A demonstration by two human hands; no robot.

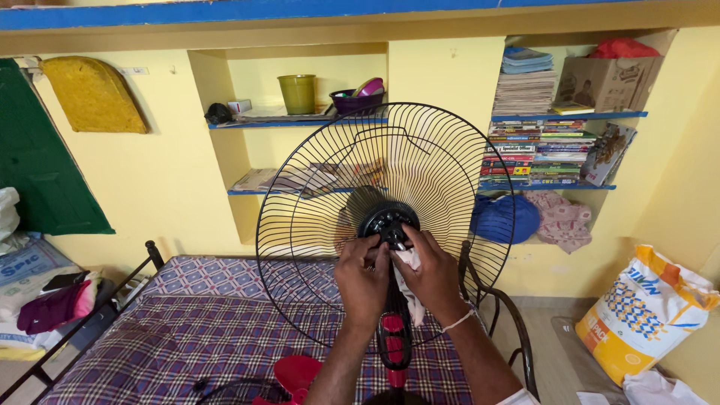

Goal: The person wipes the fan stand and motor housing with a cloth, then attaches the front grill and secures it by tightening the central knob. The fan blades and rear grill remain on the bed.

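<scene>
both the left hand and right hand curl closed around the fan motor housing, above the bed's foot edge, the right pressing a soft white cloth there; the black wire grille looks light and bendable, so the rigid hub seems the safer grip.

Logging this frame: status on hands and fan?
Left hand and right hand both at motor hub behind black wire fan guard. Right hand grips white cloth. Nothing blocking.

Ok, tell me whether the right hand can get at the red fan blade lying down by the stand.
Probably yes. The right hand holds a white cloth at the black motor hub, but the red plastic fan blade lies below on the checked bedcover, with only the left forearm alongside.
</scene>
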